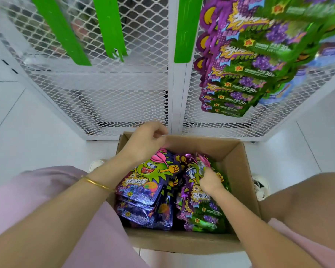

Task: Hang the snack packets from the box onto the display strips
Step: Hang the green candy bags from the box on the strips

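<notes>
Purple and green foil packets (pixel 147 180) are stacked in two piles inside the box (pixel 182 242), which is set on the floor (pixel 27 122) at the foot of a white mesh rack (pixel 124 93). The right pile is entered by the right hand (pixel 211 180), whose fingers are curled round the top of a packet there. The left hand (pixel 145 142) is held over the far end of the left pile, near the box's far wall, with fingers curled; whether anything is pinched in it cannot be told. A gold bangle (pixel 97 183) is worn on that wrist. Above, one column (pixel 238 74) of packets is already hung at the upper right of the rack. Three green strips (pixel 60 29) to its left are seen bare, as far as the frame reaches. The task is judged partly done, probably short of half: one strip is filled, the others are yet to be loaded, and both piles in the box are deep. A pick-up from the box appears to be the step in hand.
</notes>
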`<action>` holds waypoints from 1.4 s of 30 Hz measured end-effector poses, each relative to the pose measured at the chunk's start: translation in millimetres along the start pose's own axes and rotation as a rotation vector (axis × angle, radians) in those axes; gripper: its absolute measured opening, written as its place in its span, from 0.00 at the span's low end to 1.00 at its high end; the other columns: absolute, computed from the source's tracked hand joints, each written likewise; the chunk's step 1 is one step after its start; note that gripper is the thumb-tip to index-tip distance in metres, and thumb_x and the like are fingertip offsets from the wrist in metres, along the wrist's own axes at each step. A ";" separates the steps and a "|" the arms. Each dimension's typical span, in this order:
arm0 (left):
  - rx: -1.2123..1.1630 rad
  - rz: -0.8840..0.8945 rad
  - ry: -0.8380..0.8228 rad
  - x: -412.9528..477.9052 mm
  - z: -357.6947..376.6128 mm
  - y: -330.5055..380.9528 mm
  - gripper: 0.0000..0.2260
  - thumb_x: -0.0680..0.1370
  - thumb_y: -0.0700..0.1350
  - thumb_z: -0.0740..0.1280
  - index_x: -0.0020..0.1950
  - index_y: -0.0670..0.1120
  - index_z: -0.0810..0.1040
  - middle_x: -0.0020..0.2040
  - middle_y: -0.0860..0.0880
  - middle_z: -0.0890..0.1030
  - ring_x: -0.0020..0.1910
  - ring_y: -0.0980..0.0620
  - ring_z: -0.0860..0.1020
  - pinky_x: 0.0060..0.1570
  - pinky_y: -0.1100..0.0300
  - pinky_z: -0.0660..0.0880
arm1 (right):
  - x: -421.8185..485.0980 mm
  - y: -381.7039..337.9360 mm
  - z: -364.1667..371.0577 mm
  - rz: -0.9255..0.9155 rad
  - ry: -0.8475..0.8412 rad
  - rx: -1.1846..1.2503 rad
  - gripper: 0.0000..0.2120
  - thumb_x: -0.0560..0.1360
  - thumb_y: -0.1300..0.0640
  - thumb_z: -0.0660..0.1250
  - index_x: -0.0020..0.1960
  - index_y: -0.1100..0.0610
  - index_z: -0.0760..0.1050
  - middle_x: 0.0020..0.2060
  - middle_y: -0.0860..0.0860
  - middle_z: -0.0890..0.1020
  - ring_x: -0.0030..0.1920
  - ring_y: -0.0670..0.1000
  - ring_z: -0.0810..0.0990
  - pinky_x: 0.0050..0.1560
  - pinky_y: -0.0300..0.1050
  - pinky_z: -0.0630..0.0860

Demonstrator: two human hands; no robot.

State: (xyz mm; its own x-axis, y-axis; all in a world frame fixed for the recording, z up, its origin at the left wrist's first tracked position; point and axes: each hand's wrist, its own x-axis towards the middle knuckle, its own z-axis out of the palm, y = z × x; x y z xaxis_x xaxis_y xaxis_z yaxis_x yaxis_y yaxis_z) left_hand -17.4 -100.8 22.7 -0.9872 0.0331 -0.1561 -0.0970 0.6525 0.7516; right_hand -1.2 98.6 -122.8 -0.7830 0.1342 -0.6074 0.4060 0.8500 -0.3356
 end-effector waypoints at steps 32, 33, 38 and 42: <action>-0.324 0.192 0.326 51.7 -64.9 94.3 0.19 0.76 0.38 0.66 0.66 0.44 0.69 0.60 0.50 0.75 0.60 0.54 0.73 0.59 0.63 0.68 | -76.3 -88.1 -200.5 -0.594 0.510 0.139 0.14 0.74 0.54 0.69 0.55 0.61 0.78 0.50 0.56 0.82 0.51 0.56 0.79 0.48 0.48 0.74; -0.283 0.219 0.379 64.7 -58.7 101.6 0.20 0.76 0.39 0.66 0.67 0.43 0.68 0.61 0.49 0.74 0.61 0.53 0.72 0.60 0.62 0.68 | -77.1 -87.7 -200.8 -0.599 0.516 0.085 0.13 0.74 0.52 0.67 0.56 0.58 0.77 0.50 0.53 0.82 0.50 0.54 0.79 0.42 0.45 0.72; -0.274 0.208 0.700 107.3 -32.5 122.3 0.13 0.75 0.39 0.68 0.58 0.41 0.71 0.48 0.51 0.71 0.49 0.51 0.72 0.54 0.57 0.71 | -71.6 -84.6 -203.0 -0.606 0.528 -0.019 0.11 0.76 0.48 0.65 0.55 0.51 0.76 0.41 0.45 0.78 0.44 0.49 0.77 0.36 0.42 0.69; -0.311 0.194 0.794 115.0 -24.4 123.1 0.08 0.75 0.42 0.68 0.47 0.47 0.69 0.37 0.56 0.69 0.42 0.51 0.71 0.46 0.56 0.70 | -71.1 -82.2 -208.2 -0.633 0.497 -0.004 0.13 0.76 0.49 0.65 0.57 0.52 0.76 0.45 0.46 0.80 0.49 0.50 0.79 0.43 0.44 0.73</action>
State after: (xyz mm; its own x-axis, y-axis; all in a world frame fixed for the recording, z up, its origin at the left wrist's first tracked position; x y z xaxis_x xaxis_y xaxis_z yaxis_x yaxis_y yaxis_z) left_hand -146.0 -35.1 112.9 -0.7749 -0.4910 0.3981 0.1660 0.4497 0.8776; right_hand -77.0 125.3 97.8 -0.9825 -0.1634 0.0889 -0.1859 0.8423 -0.5059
